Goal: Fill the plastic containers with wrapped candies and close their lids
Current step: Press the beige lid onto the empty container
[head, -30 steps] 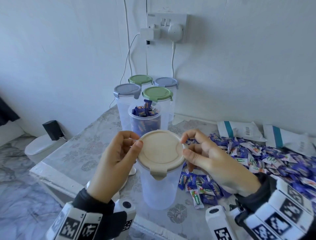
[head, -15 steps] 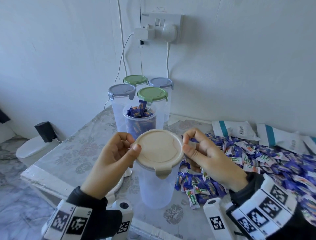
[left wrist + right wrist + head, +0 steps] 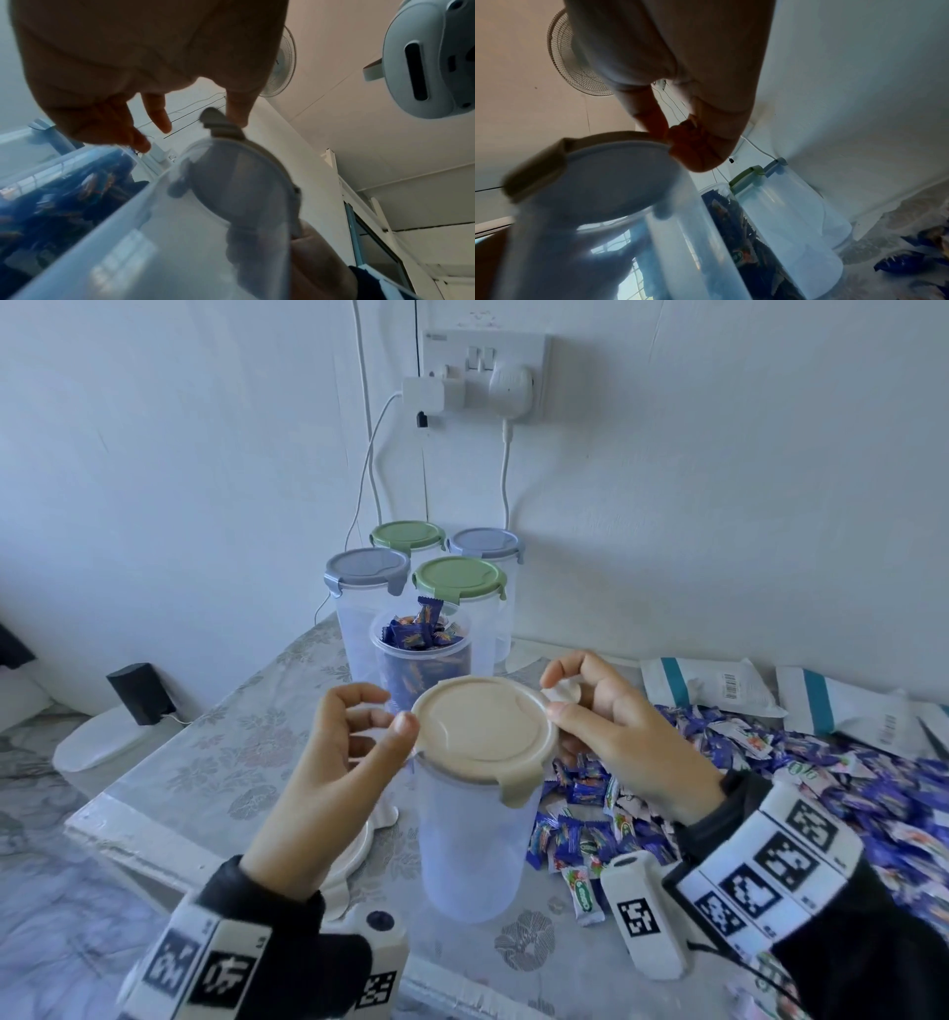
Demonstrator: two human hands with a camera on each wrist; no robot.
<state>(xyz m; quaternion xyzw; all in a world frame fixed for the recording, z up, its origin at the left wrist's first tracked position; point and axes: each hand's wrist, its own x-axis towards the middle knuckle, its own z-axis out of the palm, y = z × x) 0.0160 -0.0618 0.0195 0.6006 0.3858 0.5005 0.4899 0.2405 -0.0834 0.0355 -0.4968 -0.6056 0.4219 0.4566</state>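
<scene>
Two hands work one clear container (image 3: 470,845), which stands empty on the near part of the worktop (image 3: 215,762) with a beige lid (image 3: 482,724) on its rim.

Left side: left hand (image 3: 328,778) sits beside the lid's left edge. Thumb tip touches the rim; the other fingers (image 3: 359,698) are curled loosely above the left latch, which the hand hides in the head view. Whether they pinch it I cannot tell.

Centre: near latch hangs down over the wall, apparently not yet released. Judged light, thin-walled and smooth, so it could tip or slide if levered one-sidedly. Lid looks stiff, its latches hinged; best taken at the tabs, opposite sides together.

Right side: right hand (image 3: 621,737) pinches the right latch tab (image 3: 562,693) between thumb and forefinger, flipped up and outward from the rim.

Far centre: one uncovered container of candies (image 3: 418,634), four lidded ones behind. Far right: loose candy pile (image 3: 770,762).
</scene>
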